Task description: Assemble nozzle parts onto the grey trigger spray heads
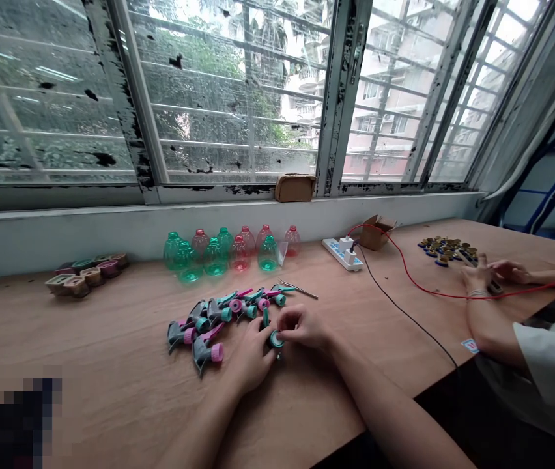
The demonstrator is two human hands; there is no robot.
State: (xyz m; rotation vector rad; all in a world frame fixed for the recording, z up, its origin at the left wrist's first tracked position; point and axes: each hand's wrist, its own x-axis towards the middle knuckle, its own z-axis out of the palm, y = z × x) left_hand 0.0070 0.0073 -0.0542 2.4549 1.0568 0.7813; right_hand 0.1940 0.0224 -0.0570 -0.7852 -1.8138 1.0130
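My left hand (pixel 256 352) is closed around a trigger spray head with a teal collar (pixel 276 339), held low over the table. The fingers of my right hand (pixel 301 327) are pinched together at the open end of that collar; whether a small part is between them is too small to tell. Just beyond and to the left lies a pile of grey spray heads (pixel 219 311) with pink and teal collars and triggers. Behind the pile stand several clear green bottles (pixel 215 259) and clear red bottles (pixel 240 255), without spray heads.
A thin metal rod (pixel 299 289) lies beyond my right hand. Further back are a white power strip (pixel 342 254), a small cardboard box (pixel 375 233) and stacked containers (pixel 86 273) at left. A red cable (pixel 414 281) crosses toward a co-worker's hands (pixel 490 273), near round brass-coloured parts (pixel 446 247).
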